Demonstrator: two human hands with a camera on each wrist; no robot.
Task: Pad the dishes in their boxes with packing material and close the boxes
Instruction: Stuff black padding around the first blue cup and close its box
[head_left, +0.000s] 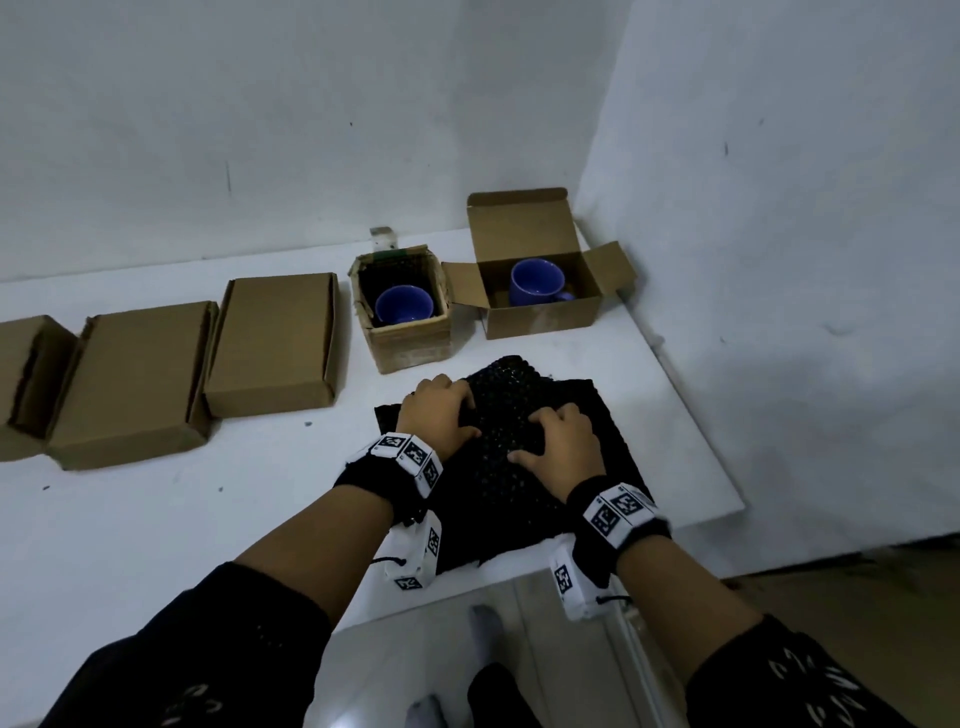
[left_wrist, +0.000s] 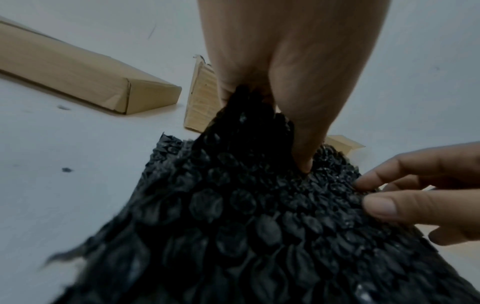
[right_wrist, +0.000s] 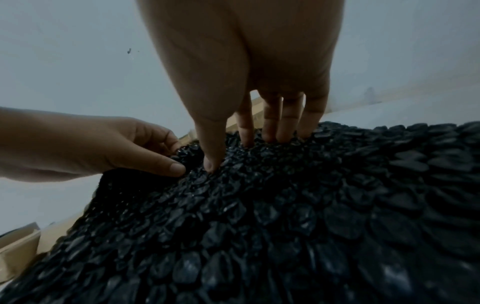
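Note:
A stack of black bubble wrap (head_left: 509, 395) lies on the white table (head_left: 208, 519) in front of me. My left hand (head_left: 467, 415) pinches a raised fold of the top sheet (left_wrist: 233, 226) between thumb and fingers. My right hand (head_left: 530, 436) rests on the same sheet (right_wrist: 285, 216), with spread fingertips (right_wrist: 270, 137) and thumb pressing down. Behind the wrap, a small open box (head_left: 410, 348) lined with black wrap holds a blue mug (head_left: 404, 306). To its right, a second open box (head_left: 540, 319) with raised flaps holds another blue mug (head_left: 535, 283), no padding visible.
Two shut cardboard boxes (head_left: 275, 343) (head_left: 135, 384) lie to the left, with a third box (head_left: 26, 374) at the left edge. Walls close off the back and right. The table's near edge (head_left: 467, 597) runs just below my wrists, floor beneath.

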